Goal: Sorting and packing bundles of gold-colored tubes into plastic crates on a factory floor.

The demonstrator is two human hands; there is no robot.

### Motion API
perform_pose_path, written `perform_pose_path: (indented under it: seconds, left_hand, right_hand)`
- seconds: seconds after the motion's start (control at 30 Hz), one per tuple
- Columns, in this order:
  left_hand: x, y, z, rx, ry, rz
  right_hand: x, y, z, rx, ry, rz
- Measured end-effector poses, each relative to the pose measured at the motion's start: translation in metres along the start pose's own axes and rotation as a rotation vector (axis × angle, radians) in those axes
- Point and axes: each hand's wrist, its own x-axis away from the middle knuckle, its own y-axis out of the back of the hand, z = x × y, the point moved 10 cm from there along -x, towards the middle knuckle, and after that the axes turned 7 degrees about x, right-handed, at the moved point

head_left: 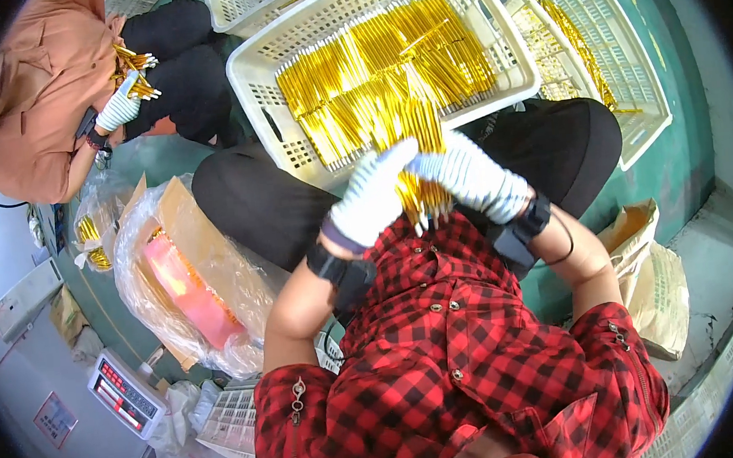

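Observation:
Both my hands wear white striped gloves and grip one bundle of thin gold foil-wrapped sticks (422, 192) with pale ends. My left hand (372, 192) closes on its left side, my right hand (476, 177) on its right, and their thumbs almost meet across the front. The bundle stands over my lap at the near edge of a cream plastic basket (252, 64). Inside that basket, many similar gold sticks (378, 51) lie in rows. What exactly the sticks are cannot be told.
Another cream basket (646, 112) with gold sticks stands at right. At left, a co-worker's gloved hand (120, 106) holds similar sticks. A plastic-lined carton (179, 304) with pink packets sits by my left knee. A digital scale (125, 394) is lower left, a paper sack (656, 292) lower right.

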Motion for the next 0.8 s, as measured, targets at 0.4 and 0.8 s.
perform_pose_path:
  seconds: [0.4, 0.8]
  left_hand:
    - [0.072, 0.045, 0.015, -0.413, -0.002, 0.044]
    - [0.074, 0.039, 0.024, 0.102, 0.107, 0.084]
  right_hand:
    - [0.051, -0.036, -0.046, -0.239, -0.224, 0.114]
    - [0.051, -0.028, -0.081, -0.523, -0.315, 0.017]
